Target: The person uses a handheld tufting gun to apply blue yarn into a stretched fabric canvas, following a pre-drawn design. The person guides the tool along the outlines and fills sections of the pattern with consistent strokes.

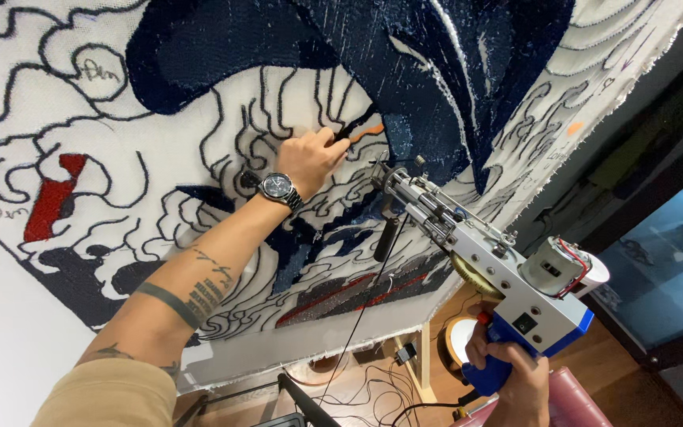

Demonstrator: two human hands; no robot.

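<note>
The tufting gun [484, 261] was held clenched in the right hand [515, 379], its long axis aimed up-left at the cloth [33, 134], where the left hand [310, 158] fingertips were pressed, nearer the needle

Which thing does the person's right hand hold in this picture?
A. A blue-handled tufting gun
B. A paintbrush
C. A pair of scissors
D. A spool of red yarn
A: the right hand grips the blue handle of the tufting gun, whose needle end points at the stretched tufting cloth, while the left hand touches the cloth near an orange patch.
</note>
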